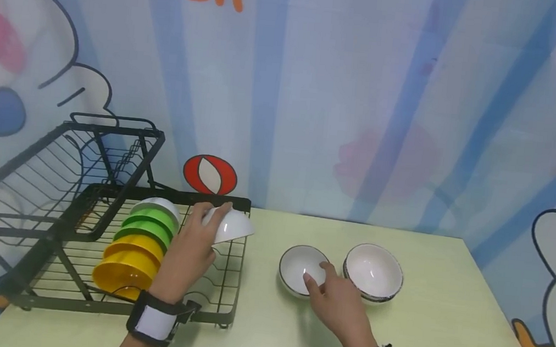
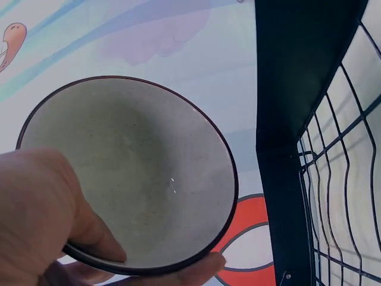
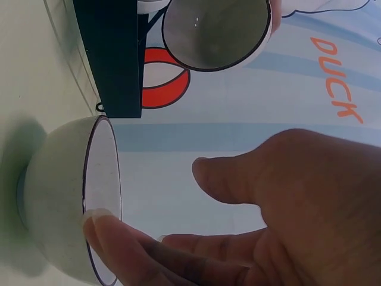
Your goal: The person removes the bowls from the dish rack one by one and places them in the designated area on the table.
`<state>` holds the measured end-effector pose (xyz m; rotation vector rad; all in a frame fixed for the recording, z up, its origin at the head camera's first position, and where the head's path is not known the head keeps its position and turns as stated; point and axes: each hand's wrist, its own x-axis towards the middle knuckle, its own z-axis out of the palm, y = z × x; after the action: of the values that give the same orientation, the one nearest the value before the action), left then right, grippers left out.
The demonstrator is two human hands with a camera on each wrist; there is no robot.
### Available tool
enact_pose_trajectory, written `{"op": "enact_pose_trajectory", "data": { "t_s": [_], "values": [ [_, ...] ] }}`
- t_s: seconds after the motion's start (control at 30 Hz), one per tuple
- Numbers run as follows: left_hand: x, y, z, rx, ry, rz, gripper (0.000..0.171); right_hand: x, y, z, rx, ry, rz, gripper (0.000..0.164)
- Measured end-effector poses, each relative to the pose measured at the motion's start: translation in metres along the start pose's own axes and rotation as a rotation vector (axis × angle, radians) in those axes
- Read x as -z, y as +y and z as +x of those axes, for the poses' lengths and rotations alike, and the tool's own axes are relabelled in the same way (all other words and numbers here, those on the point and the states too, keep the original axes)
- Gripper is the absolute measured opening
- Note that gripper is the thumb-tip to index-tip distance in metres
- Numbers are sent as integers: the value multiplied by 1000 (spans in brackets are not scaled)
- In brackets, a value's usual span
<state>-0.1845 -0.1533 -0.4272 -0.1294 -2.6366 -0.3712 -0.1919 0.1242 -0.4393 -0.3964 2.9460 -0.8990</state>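
Observation:
My left hand [image 1: 186,259] pinches a white bowl [image 1: 234,227] by its rim, thumb inside and fingers outside. The bowl is tilted above the right part of a black dish rack [image 1: 196,198]; its dark rim and pale inside [image 2: 137,167] fill much of the left wrist view. Over a second white bowl [image 1: 297,263], upright on the table, reaches my right hand [image 1: 343,306] with thumb and fingers spread. In the right wrist view its fingertips overlap that bowl's rim [image 3: 102,173]; whether they touch cannot be told. The thumb is apart from the bowl.
Inside the rack stand yellow bowls [image 1: 122,273], green bowls [image 1: 150,216] and a white one [image 1: 161,204] in a tilted row. An upper wire tier [image 1: 20,173] rises at the left. Nested white bowls [image 1: 373,273] sit right of my right hand. A printed curtain [image 1: 309,99] hangs behind.

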Motion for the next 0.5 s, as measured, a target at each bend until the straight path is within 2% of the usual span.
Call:
{"op": "enact_pose_trajectory", "data": {
  "t_s": [0.2, 0.5],
  "values": [
    [-1, 1, -5, -2, 35, -6, 93, -2, 2, 1, 3, 20, 1, 58],
    [8, 16, -6, -43, 79, -7, 95, -3, 1, 1, 5, 30, -9, 57]
  ]
}}
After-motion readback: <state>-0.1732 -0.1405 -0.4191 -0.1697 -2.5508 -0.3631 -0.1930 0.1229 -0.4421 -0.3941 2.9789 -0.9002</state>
